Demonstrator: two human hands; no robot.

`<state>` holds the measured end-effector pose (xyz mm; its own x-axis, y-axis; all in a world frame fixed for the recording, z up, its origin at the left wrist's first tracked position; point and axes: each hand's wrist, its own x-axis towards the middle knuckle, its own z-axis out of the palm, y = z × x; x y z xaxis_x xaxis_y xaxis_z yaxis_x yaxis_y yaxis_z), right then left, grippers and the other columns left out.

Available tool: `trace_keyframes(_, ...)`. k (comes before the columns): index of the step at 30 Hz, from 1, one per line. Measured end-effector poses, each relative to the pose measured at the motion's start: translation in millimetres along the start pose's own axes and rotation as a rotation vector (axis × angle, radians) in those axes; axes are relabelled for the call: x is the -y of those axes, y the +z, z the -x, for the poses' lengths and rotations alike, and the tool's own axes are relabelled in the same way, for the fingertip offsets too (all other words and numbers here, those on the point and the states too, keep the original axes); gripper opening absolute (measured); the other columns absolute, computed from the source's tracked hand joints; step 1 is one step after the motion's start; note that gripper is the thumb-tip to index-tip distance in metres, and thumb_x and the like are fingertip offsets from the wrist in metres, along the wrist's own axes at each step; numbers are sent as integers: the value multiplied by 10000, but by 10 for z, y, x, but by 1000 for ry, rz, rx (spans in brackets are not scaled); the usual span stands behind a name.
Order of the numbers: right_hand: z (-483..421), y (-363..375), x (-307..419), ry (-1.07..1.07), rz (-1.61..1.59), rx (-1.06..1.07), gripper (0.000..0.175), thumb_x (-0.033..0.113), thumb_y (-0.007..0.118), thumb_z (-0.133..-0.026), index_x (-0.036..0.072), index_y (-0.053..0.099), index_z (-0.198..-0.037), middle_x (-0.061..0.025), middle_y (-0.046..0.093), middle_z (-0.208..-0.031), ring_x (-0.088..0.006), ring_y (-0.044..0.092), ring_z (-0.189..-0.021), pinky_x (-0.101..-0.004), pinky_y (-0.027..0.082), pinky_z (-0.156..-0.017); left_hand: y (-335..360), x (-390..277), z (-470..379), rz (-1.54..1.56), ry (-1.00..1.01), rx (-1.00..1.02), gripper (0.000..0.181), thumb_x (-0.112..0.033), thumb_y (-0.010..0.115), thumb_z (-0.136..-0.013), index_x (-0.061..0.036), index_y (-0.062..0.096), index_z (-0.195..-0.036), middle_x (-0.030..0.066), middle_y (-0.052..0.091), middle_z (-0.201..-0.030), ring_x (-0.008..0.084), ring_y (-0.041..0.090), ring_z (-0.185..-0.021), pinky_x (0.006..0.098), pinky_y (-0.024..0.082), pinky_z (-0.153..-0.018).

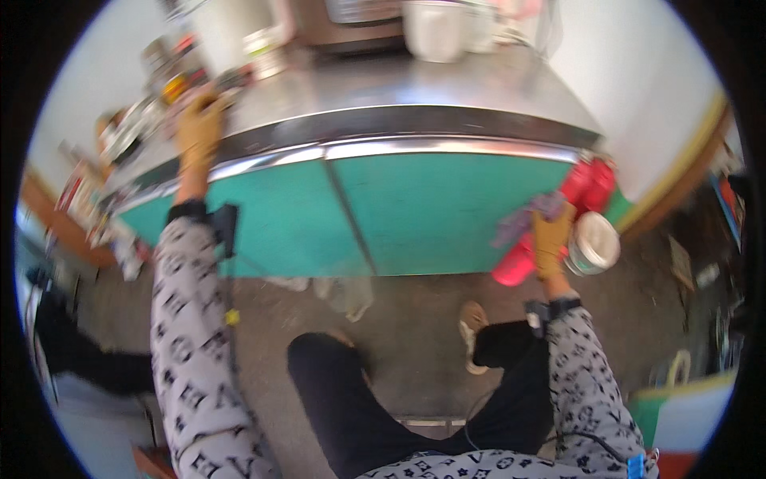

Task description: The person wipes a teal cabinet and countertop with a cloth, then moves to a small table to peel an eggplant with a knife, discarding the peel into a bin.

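My left hand [200,129], in a tan glove, is at the left end of a stainless steel counter [383,84]. Its fingers are curled beside a blurred pinkish thing, and whether they grip it I cannot tell. Low at the counter's right end, my right hand [552,242], gloved alike, is closed on a purple-grey cloth [535,215]. A pink cylindrical container [516,263] shows just left of that hand, partly hidden by it. Red containers [589,182] stand beyond the cloth, and a white tub [593,242] is close on the hand's right.
Jars and packets crowd the counter's left end, among them a white jar [263,57]. At the back are a brown appliance [353,27] and a white container [435,33]. Green panels [443,209] front the counter. A clear plastic bag [347,293] lies on the floor.
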<state>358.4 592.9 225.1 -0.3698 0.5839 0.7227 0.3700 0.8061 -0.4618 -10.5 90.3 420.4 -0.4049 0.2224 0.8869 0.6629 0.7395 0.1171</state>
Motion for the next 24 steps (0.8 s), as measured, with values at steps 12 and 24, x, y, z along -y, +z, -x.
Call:
trace_keyframes(12, 500, 469, 141, 372, -293, 173, 423, 218, 653, -873, -17, 460, -1167, -172, 567, -1009, -311, 614, -926, -439, 502, -744, 95, 435, 22, -28, 25, -13, 231, -252, 683, -878, -67, 713, -1014, 84, 708, -1021, 203, 646, -987, 287, 462, -889)
trace_keyframes(24, 749, 999, -208, 767, -410, 315, 250, 245, 677, -819, 46, 572, -930, -125, 615, -827, -233, 628, -785, -381, 480, -666, 7, 237, 18, -16, 7, 6, 218, -243, 676, -872, -66, 714, -993, 55, 693, -1064, 215, 624, -1031, 301, 452, -917)
